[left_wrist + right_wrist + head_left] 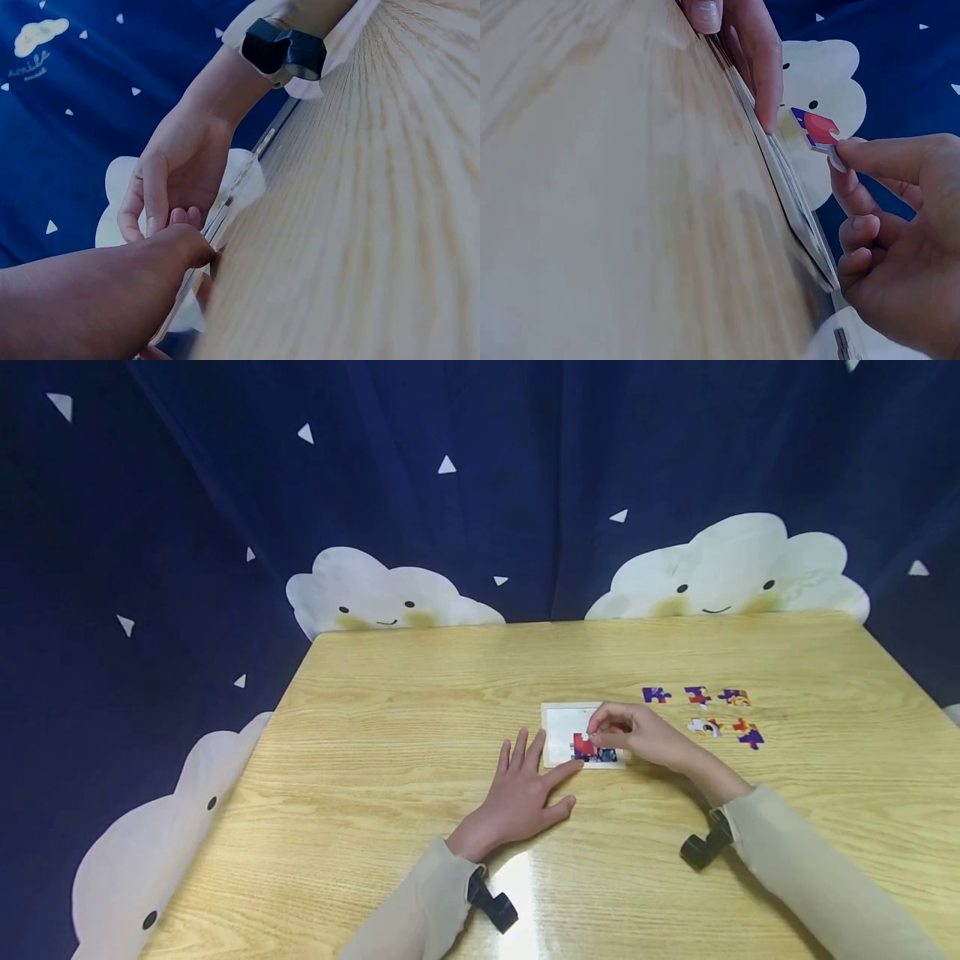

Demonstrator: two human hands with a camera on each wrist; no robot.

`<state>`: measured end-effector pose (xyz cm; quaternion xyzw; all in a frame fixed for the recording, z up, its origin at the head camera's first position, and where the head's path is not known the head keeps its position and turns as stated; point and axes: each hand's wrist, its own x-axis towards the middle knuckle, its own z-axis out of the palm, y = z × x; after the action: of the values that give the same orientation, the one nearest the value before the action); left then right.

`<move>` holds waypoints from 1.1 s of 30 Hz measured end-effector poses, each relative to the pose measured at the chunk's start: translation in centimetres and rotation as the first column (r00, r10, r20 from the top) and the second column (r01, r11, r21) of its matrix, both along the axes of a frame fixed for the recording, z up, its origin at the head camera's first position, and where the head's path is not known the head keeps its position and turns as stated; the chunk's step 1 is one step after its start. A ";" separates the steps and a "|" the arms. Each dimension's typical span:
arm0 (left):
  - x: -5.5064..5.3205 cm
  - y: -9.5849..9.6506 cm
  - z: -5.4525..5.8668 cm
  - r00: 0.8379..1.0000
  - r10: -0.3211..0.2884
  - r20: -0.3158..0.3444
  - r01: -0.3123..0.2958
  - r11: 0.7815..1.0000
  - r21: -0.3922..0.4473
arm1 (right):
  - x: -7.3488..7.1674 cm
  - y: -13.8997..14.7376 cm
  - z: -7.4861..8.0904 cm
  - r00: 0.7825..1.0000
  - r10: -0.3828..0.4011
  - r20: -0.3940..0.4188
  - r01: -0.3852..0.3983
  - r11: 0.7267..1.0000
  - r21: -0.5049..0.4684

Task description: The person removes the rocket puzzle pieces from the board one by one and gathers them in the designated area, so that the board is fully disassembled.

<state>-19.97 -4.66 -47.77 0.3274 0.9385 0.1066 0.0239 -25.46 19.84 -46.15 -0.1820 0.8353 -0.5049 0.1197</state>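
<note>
My right hand [637, 735] pinches a red, purple and white jigsaw piece [819, 129] between thumb and forefinger. In the head view this piece overlaps the lower middle of a white puzzle tray [557, 731]; the right wrist view shows it tilted and raised above the tray. Dark placed pieces [607, 756] lie along the tray's lower edge, partly covered by the held one. With fingers spread, my left hand [521, 797] rests at the tray's lower left corner, one fingertip over its bottom rim. The left wrist view largely hides the tray behind that hand.
Several loose jigsaw pieces lie right of the tray in two rows, among them a purple piece [656, 695] and a yellow and red piece [748, 733]. All stands on a wooden table [360, 752]. A dark blue curtain [510, 493] with clouds hangs behind it.
</note>
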 end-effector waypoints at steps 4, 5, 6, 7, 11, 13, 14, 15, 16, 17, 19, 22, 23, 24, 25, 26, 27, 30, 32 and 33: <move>0.0 0.0 0.0 1.000 0.002 -0.005 -0.002 1.000 0.001 | 0.3 0.8 0.1 1.000 -0.016 -0.021 0.016 1.000 0.015; 0.0 0.0 0.0 1.000 0.003 -0.008 -0.003 1.000 0.000 | 0.4 1.0 0.1 0.999 -0.019 -0.028 0.019 1.000 0.015; 0.0 0.0 0.0 1.000 0.004 -0.007 -0.004 1.000 0.001 | 0.5 1.2 0.1 0.999 -0.020 -0.034 0.020 1.000 0.012; 0.0 0.0 0.0 1.000 0.004 -0.006 -0.004 1.000 0.002 | 0.5 1.4 0.1 0.999 -0.022 -0.039 0.022 1.000 0.013; 0.0 -0.1 0.1 1.000 0.006 0.004 -0.006 1.000 0.004 | 0.8 2.3 0.0 0.998 -0.035 -0.044 0.036 0.999 0.021; 0.1 -0.1 0.2 1.000 0.008 0.009 -0.008 1.000 0.004 | 1.1 2.8 -0.1 0.998 -0.040 -0.047 0.042 0.999 0.029; 0.1 -0.1 0.2 1.000 0.008 0.013 -0.008 1.000 0.007 | 1.2 3.0 -0.1 0.998 -0.045 -0.050 0.047 0.998 0.035; 0.1 -0.1 0.2 1.000 0.008 0.016 -0.008 1.000 0.008 | 1.3 3.2 -0.1 0.997 -0.051 -0.052 0.053 0.998 0.040; 0.1 -0.1 0.3 1.000 0.008 0.020 -0.009 1.000 0.009 | 1.4 3.4 -0.1 0.997 -0.055 -0.055 0.058 0.997 0.046; 0.1 -0.1 0.3 1.000 0.008 0.023 -0.008 1.000 0.010 | 1.6 3.5 -0.1 0.996 -0.062 -0.058 0.065 0.996 0.056; 0.1 -0.1 0.4 1.000 0.007 0.023 -0.007 1.000 0.014 | 1.8 3.9 -0.1 0.995 -0.076 -0.063 0.081 0.994 0.073; 0.1 -0.1 0.3 1.000 0.005 0.023 -0.005 1.000 0.011 | 2.2 4.4 -0.1 0.993 -0.090 -0.071 0.096 0.991 0.091; 0.1 -0.1 0.3 1.000 0.004 0.018 -0.005 1.000 0.010 | 2.3 4.5 -0.1 0.993 -0.094 -0.076 0.101 0.990 0.095; 0.1 0.0 0.3 1.000 0.003 0.015 -0.003 1.000 0.010 | 2.4 4.7 -0.1 0.992 -0.095 -0.080 0.102 0.990 0.092; 0.1 0.0 0.2 1.000 0.002 0.013 -0.002 1.000 0.010 | 2.5 4.9 0.0 0.992 -0.095 -0.087 0.103 0.991 0.090; 0.1 0.0 0.2 1.000 0.001 0.015 -0.001 1.000 0.012 | 2.7 5.1 0.0 0.991 -0.096 -0.090 0.104 0.990 0.090; 0.1 0.0 0.2 1.000 0.001 0.011 -0.001 1.000 0.013 | 2.8 5.3 0.0 0.991 -0.097 -0.091 0.105 0.991 0.088; 0.0 -0.1 0.2 1.000 0.001 0.014 -0.001 1.000 0.018 | 3.1 5.8 -0.1 0.991 -0.101 -0.089 0.109 0.990 0.091; 0.0 -0.1 0.2 1.000 0.002 0.016 -0.002 1.000 0.021 | 3.2 6.2 -0.1 0.991 -0.100 -0.089 0.109 0.989 0.102; 0.0 -0.1 0.2 1.000 0.002 0.013 -0.003 1.000 0.020 | 3.3 6.4 -0.2 0.991 -0.102 -0.090 0.111 0.988 0.104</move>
<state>-19.99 -4.80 -47.59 0.3258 0.9376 0.1182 0.0268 -22.18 26.22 -46.34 -0.1514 0.8744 -0.4562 0.0668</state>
